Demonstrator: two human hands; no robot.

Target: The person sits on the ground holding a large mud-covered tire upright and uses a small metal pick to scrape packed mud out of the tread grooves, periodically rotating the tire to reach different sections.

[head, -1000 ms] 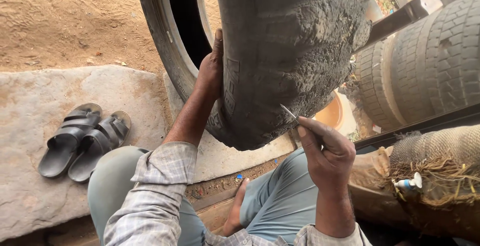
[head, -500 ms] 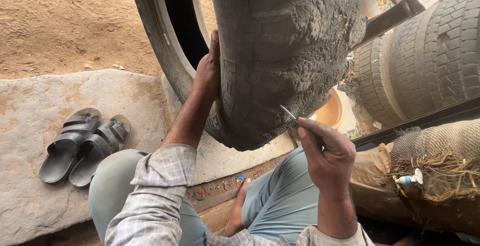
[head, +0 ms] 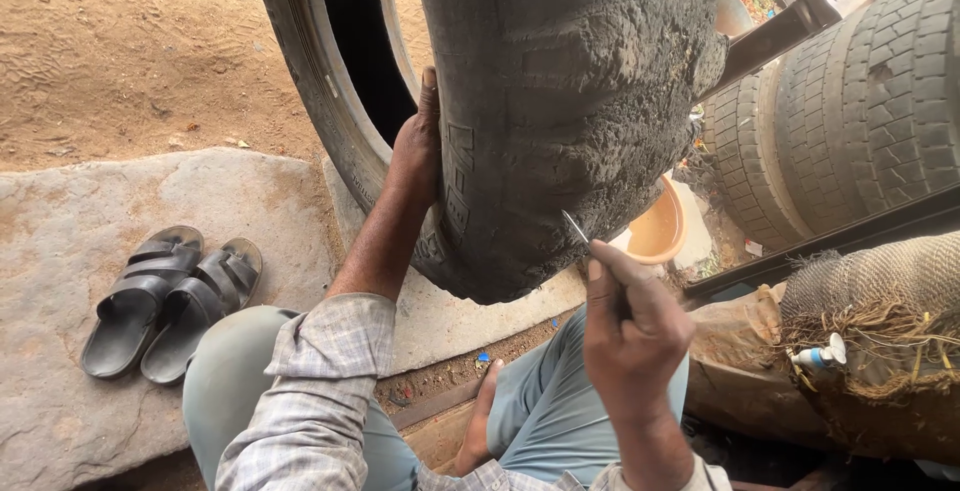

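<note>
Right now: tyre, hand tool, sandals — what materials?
Tyre: black rubber, matte, rough torn surface. Tool in right hand: likely metal, thin bright shiny tip. Sandals: dark rubber or plastic, moulded straps, slight sheen. Left hand steadies the tyre.

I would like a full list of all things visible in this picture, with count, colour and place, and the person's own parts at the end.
worn tyre: one, grey-black, upright in the top middle, tread rough and stripped
thin metal tool: one, silvery, tip at the tyre's lower edge
stacked tyres: at least two, dark grey, upper right
bowl: one, orange, behind the worn tyre
sandals: one pair, black, on the stone slab at left
stone slab: one, pale grey, left
sandy ground: reddish brown, upper left
woven sack: one, brown, frayed, right
small tube: one, white with blue, on the sack
left hand: pressed on the tyre's sidewall
right hand: closed on the tool
</note>
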